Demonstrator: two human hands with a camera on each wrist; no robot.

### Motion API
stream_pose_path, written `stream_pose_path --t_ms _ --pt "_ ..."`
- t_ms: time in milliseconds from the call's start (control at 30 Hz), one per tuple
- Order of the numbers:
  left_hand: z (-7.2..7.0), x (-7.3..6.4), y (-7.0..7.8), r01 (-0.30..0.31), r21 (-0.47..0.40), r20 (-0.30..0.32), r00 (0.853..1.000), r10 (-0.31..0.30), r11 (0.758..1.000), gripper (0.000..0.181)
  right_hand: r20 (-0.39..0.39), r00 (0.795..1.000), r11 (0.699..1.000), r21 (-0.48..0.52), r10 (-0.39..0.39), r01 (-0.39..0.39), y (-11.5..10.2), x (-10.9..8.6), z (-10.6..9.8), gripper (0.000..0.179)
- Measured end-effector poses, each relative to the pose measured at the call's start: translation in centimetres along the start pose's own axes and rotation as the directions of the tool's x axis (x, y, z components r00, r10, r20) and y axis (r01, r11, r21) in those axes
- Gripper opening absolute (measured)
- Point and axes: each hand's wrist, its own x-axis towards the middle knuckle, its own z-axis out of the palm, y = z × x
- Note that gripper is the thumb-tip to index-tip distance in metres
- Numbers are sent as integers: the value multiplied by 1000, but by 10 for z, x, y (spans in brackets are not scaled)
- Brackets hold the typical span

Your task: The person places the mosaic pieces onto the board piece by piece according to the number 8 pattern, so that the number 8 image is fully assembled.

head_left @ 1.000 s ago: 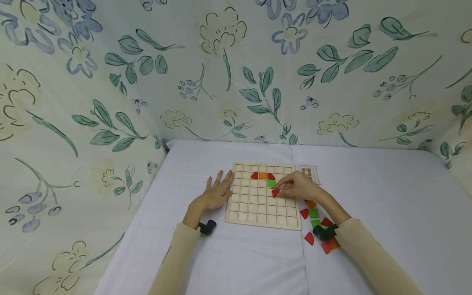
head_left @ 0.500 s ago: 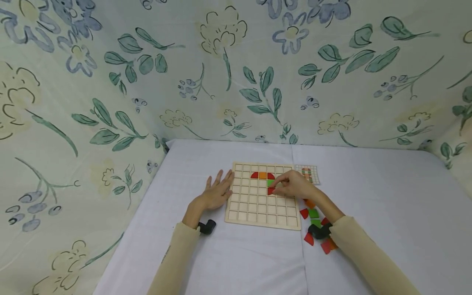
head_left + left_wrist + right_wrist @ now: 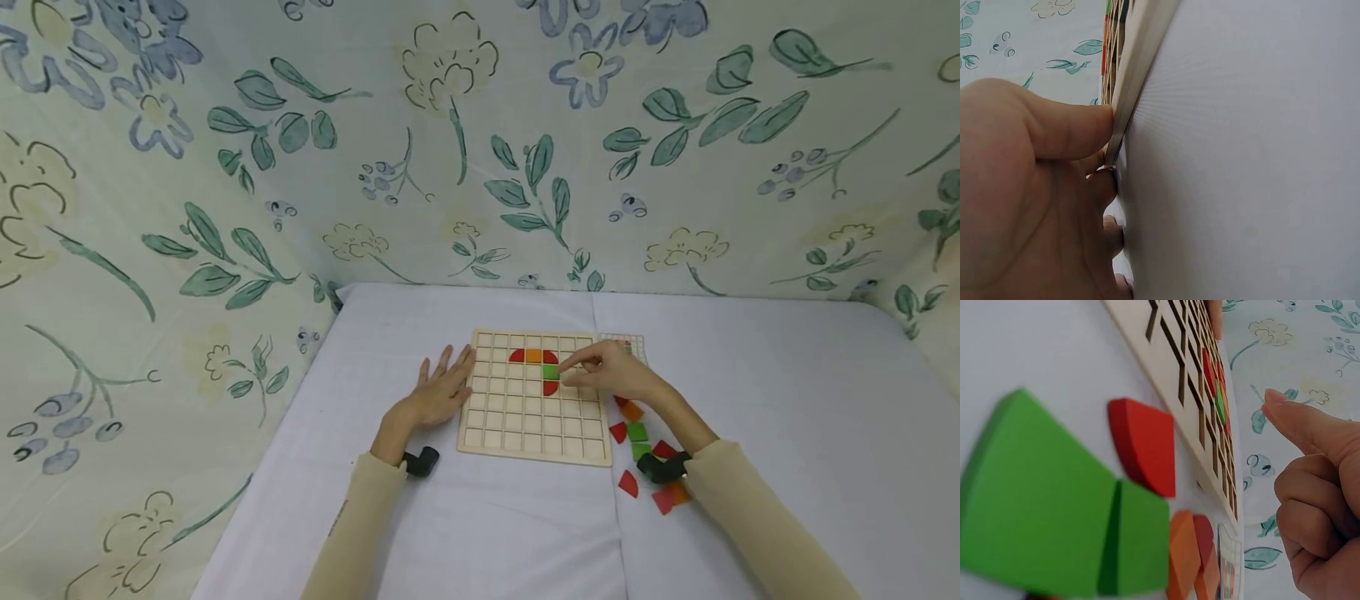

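A wooden grid board (image 3: 498, 425) lies on the white cloth. My left hand (image 3: 437, 396) rests at its left edge with fingers spread; in the left wrist view the thumb (image 3: 1079, 131) touches the board's side. Set in the cells are a red quarter-round tile (image 3: 517, 356), an orange square tile (image 3: 533, 356), another red quarter-round, a green square tile (image 3: 551, 372) and, below that, a red quarter-round tile (image 3: 551, 388). My right hand (image 3: 615, 371) hovers just right of these last two, thumb and index finger apart, holding nothing. Its other fingers (image 3: 1307, 487) are bent.
Loose tiles lie right of the board under my right forearm, among them green squares (image 3: 637, 432), a red quarter-round (image 3: 628, 483) and an orange tile (image 3: 632, 411). A printed pattern card (image 3: 637, 345) sits behind my right hand, partly covered. A flowered cloth (image 3: 480, 167) hangs behind the table.
My right hand moved the red quarter-round tile left into the cell under the green square, let go of it and drew back slightly right. The left hand stayed put.
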Motion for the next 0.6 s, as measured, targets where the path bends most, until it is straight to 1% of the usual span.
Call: stream_pose_path --t_ms 133,367,467,600 --pt "-1 -2 3 -2 -10 -3 1000 2 1000 65 -54 997 996 -67 55 -59 11 -23 -15 24" --pt "1 -1 3 1 -1 -1 1000 -1 1000 65 -122 986 987 -92 118 -130 31 -65 -32 24" --pt "2 0 1 5 -2 -4 1000 -5 1000 65 -144 978 982 -92 152 -166 37 -78 -36 25" --pt "2 1 1 10 -12 -6 1000 -10 1000 65 -150 974 979 -85 170 -184 42 -89 -39 26"
